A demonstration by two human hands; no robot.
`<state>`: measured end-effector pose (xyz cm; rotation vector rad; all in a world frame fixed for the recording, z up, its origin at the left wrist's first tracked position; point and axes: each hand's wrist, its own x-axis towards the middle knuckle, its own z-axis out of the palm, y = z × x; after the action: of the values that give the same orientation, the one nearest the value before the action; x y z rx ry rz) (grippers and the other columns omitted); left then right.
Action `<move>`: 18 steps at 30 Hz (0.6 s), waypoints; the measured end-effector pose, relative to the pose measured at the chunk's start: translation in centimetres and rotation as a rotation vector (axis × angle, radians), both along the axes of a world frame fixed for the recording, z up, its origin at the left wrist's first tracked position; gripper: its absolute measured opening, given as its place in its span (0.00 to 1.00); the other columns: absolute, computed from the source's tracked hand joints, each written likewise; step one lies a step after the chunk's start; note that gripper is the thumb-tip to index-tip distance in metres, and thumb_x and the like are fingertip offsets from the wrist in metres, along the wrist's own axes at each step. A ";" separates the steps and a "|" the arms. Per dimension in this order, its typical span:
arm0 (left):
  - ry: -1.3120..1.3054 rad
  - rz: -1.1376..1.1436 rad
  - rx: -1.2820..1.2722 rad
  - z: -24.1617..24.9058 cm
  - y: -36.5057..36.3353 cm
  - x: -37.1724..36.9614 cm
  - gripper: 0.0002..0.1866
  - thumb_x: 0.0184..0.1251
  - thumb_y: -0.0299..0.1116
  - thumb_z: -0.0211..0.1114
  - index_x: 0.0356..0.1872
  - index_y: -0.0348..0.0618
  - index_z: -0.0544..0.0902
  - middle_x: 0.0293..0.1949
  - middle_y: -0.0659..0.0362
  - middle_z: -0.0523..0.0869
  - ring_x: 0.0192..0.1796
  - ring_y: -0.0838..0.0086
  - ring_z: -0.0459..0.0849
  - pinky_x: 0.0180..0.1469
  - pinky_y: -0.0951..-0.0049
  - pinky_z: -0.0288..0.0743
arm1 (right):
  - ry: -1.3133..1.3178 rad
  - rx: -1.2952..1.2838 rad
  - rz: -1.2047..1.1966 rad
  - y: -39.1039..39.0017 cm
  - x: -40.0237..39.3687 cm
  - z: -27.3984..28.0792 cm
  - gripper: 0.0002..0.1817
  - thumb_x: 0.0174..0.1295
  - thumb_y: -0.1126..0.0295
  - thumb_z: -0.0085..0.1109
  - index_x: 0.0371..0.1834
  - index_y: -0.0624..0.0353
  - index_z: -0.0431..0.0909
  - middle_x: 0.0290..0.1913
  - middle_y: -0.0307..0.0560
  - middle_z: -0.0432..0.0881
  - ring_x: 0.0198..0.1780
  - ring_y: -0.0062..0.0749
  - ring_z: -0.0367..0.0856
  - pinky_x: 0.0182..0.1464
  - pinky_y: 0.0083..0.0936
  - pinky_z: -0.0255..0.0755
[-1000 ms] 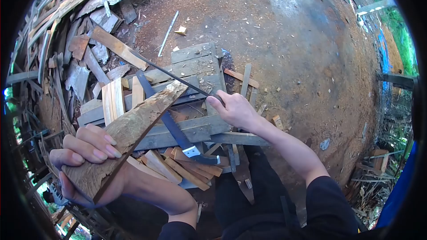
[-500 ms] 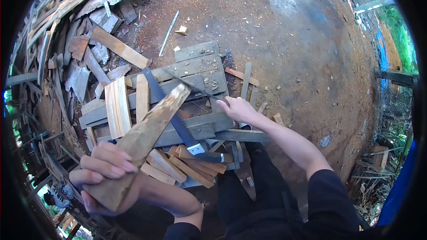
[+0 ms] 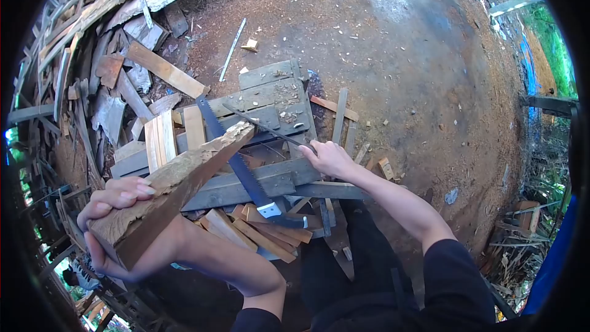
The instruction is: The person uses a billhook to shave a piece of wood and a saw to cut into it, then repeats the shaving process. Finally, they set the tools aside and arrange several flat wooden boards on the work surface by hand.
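My left hand (image 3: pixel 126 224) is wrapped around the near end of a thick piece of wood (image 3: pixel 178 187), raised close to the camera at the lower left. Its upper face is rough and splintered, and the far end tapers toward the middle of the view. In my right hand (image 3: pixel 332 160) is a long knife (image 3: pixel 270 128) with a thin dark blade pointing up and left. The blade overlaps the tapered end of the wood in this view. Below them, a handsaw (image 3: pixel 236 163) with a dark blade lies across the weathered plank bench (image 3: pixel 261 95).
Cut wooden slats (image 3: pixel 161 141) rest on the bench's left side, and several offcuts (image 3: pixel 264 237) are heaped at its near edge. A large scrap-wood pile (image 3: pixel 110 86) fills the left. Wood chips dot the dirt floor (image 3: pixel 393 74); a blue tarp (image 3: pixel 556 264) hangs at right.
The piece of wood has rolled so its rough face now points up, and my left hand has shifted left with it. My right hand has moved slightly down and right with the knife.
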<state>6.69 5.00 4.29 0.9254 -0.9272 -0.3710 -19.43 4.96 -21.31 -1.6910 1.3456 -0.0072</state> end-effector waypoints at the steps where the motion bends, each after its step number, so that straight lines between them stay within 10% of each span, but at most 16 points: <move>1: -0.033 0.003 0.014 0.0 -0.3 0.1 0.22 0.71 0.46 0.38 0.34 0.38 0.74 0.23 0.51 0.74 0.20 0.63 0.73 0.27 0.62 0.71 | -0.017 0.021 0.003 -0.6 0.2 0.9 0.31 0.75 0.42 0.43 0.41 0.65 0.78 0.24 0.68 0.81 0.35 0.66 0.84 0.42 0.55 0.76; 18: -0.003 0.029 0.016 0.3 0.7 1.2 0.23 0.70 0.48 0.41 0.33 0.38 0.76 0.22 0.53 0.73 0.22 0.64 0.73 0.30 0.62 0.69 | -0.079 0.083 -0.029 0.0 -0.4 0.2 0.32 0.75 0.41 0.43 0.39 0.64 0.77 0.28 0.72 0.82 0.37 0.69 0.84 0.42 0.58 0.77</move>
<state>7.89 5.71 4.58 0.9532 -0.9141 -0.3528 -19.88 4.95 -21.06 -1.5860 1.2944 -0.0341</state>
